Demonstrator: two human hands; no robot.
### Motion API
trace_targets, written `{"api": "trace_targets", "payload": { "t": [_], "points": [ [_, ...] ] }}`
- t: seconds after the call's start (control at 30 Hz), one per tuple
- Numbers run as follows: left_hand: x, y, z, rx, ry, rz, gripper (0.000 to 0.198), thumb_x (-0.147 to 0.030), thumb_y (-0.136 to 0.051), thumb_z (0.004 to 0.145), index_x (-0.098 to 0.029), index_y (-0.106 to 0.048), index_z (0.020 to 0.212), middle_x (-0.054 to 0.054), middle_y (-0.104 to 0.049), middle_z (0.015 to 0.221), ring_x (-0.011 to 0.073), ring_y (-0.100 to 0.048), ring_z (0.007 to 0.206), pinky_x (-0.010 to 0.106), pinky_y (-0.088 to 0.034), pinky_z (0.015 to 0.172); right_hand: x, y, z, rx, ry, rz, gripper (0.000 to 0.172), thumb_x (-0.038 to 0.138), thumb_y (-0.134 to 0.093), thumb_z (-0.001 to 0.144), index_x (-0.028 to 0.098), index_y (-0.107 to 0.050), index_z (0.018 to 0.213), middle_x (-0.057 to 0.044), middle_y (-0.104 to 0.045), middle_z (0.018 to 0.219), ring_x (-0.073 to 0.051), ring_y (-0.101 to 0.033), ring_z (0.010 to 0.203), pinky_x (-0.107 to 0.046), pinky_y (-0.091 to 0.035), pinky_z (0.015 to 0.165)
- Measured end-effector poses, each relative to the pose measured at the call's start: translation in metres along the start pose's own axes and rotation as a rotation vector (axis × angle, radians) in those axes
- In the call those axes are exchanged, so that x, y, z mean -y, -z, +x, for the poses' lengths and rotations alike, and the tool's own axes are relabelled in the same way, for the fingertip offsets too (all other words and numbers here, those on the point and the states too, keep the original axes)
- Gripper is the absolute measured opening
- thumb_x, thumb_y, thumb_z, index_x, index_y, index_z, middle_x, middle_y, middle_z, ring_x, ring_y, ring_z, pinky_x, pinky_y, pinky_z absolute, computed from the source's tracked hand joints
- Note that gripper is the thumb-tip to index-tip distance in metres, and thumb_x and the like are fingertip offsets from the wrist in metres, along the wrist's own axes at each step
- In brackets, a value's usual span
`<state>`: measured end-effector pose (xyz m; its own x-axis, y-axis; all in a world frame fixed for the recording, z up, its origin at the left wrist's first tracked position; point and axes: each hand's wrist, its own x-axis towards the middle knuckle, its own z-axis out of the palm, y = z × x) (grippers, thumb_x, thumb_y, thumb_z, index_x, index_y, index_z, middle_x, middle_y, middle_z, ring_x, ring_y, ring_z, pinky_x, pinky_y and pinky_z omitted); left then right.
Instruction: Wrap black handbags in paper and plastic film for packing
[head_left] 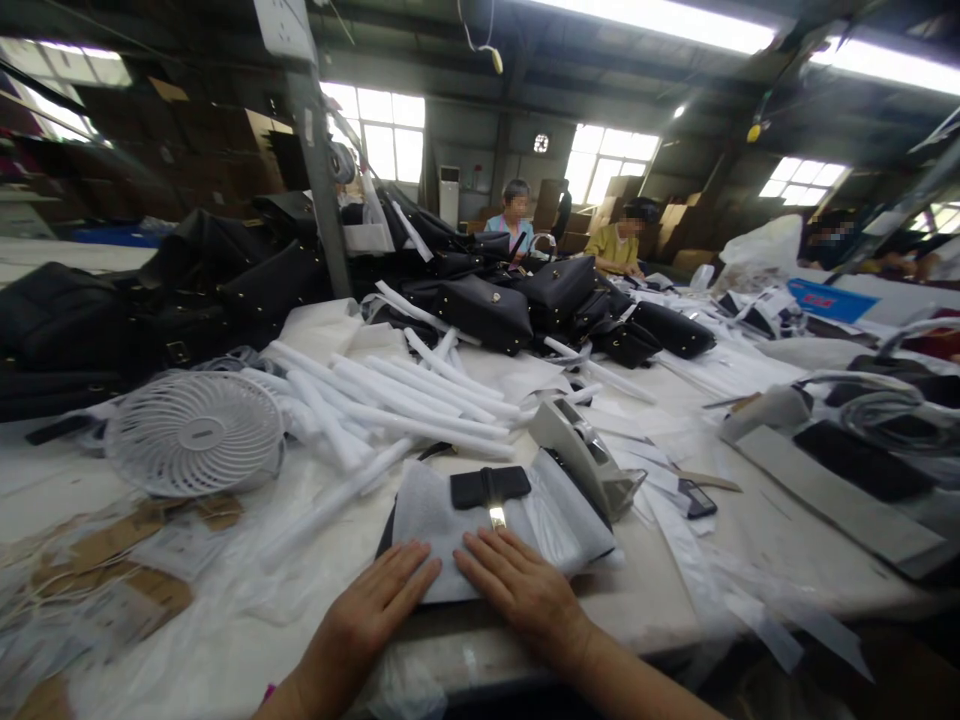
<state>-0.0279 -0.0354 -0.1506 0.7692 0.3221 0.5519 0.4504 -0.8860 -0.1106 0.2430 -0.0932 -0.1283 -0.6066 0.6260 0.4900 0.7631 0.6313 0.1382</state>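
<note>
Both my hands lie flat on a sheet of white foam wrap (431, 515) that covers a black bag at the table's near edge. My left hand (382, 595) rests open on the lower left of the sheet, fingers stretched forward. My right hand (517, 580) lies open beside it, fingertips just below the bag's black flap tab (489, 486) with its gold clasp (497, 517). A black corner of the bag (385, 535) peeks out at the left. Neither hand holds anything.
A white desk fan (193, 432) lies at the left, a grey tape dispenser (589, 458) right of the bag. Rolled white paper sticks (397, 400) and piled black bags (487, 305) fill the middle. Cardboard tags (120, 560) lie near left. Other people sit at the far end.
</note>
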Motion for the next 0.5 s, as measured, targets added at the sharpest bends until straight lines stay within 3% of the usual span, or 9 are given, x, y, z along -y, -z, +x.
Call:
{"api": "trace_targets", "payload": {
  "t": [0.13,0.23,0.37,0.5],
  "points": [
    [-0.017,-0.005,-0.003,-0.079,0.019,0.083,0.045,-0.005,-0.032,0.098,-0.018,-0.054,0.135,0.007,-0.065,0.13,0.0158,-0.058,0.123,0.029,-0.045,0.107,-0.013,0.01,0.0,0.019,0.035,0.038,0.036,0.014,-0.037,0.102,0.014,-0.056,0.133,-0.005,-0.062,0.134,-0.019,-0.059,0.122,-0.035,-0.047,0.108],
    [-0.028,-0.002,-0.001,-0.055,-0.013,0.129,0.046,-0.008,-0.027,0.1,-0.02,-0.057,0.132,0.005,-0.067,0.128,0.0135,-0.059,0.121,0.026,-0.043,0.107,-0.019,0.018,-0.004,0.069,0.056,0.063,0.037,0.015,-0.036,0.103,0.015,-0.054,0.134,-0.005,-0.06,0.136,-0.017,-0.056,0.124,-0.034,-0.045,0.11],
    [-0.025,0.004,0.002,-0.013,-0.013,0.125,0.045,-0.014,-0.026,0.102,-0.022,-0.059,0.13,0.007,-0.066,0.129,0.0162,-0.058,0.123,0.028,-0.047,0.104,-0.014,0.019,-0.011,0.066,0.068,0.027,0.039,0.016,-0.042,0.101,0.019,-0.05,0.139,-0.005,-0.054,0.142,-0.019,-0.047,0.134,-0.041,-0.037,0.115],
    [-0.017,0.004,0.001,-0.049,0.022,0.084,0.04,-0.023,-0.031,0.102,-0.023,-0.06,0.13,0.007,-0.069,0.122,0.0189,-0.063,0.116,0.03,-0.049,0.103,-0.007,0.017,-0.014,-0.015,0.099,0.019,0.035,0.016,-0.047,0.099,0.019,-0.057,0.133,-0.003,-0.065,0.13,-0.019,-0.049,0.132,-0.048,-0.02,0.121]
  ]
}}
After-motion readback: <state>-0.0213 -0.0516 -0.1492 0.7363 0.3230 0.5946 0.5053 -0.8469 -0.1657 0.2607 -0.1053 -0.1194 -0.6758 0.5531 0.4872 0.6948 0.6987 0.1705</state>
